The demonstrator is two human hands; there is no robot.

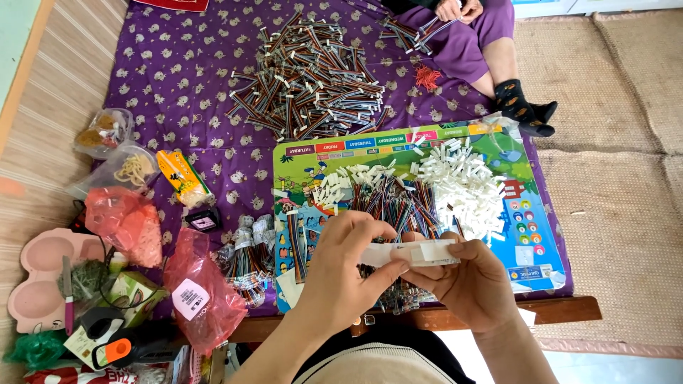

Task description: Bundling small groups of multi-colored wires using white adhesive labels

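Observation:
My left hand [346, 267] and my right hand [469, 281] meet over the near edge of a colourful picture board [530, 235]. Together they pinch a long white plastic connector strip [416, 252], the left hand at its left end, the right hand under its right end. Just beyond the hands lies a bundle of multicoloured ribbon wires [391, 203] on the board. A heap of small white connector housings [462, 181] sits to the right of those wires.
A large pile of finished wire harnesses [306, 78] lies on the purple patterned cloth [178, 78]. Another person in purple trousers [469, 39] sits at the far side, handling wires. Red plastic bags [203, 291], clear bags and a pink tray [39, 274] crowd the left.

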